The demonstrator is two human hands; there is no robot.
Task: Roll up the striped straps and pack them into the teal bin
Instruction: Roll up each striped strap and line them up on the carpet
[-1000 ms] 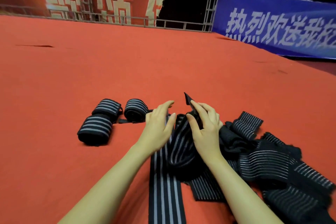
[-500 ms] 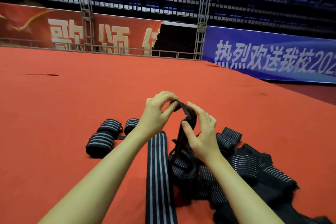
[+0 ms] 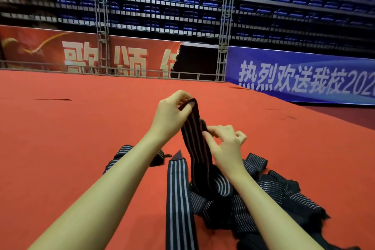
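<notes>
My left hand pinches the top end of a black striped strap and holds it lifted above the red carpet. My right hand pinches the same strap lower down, at its right edge. The strap hangs down into a loose pile of striped straps at the lower right. Another strap lies flat and straight toward me. Rolled straps lie on the carpet behind my left forearm, mostly hidden. No teal bin shows in the view.
Red carpet covers the raised floor all around. A metal railing with red and blue banners marks the far edge. The carpet drops off at the right toward a darker floor.
Both hands have lifted one strap's end up out of the pile; the left hand rose higher and the right slid down along the strap. The camera tilted upward.
</notes>
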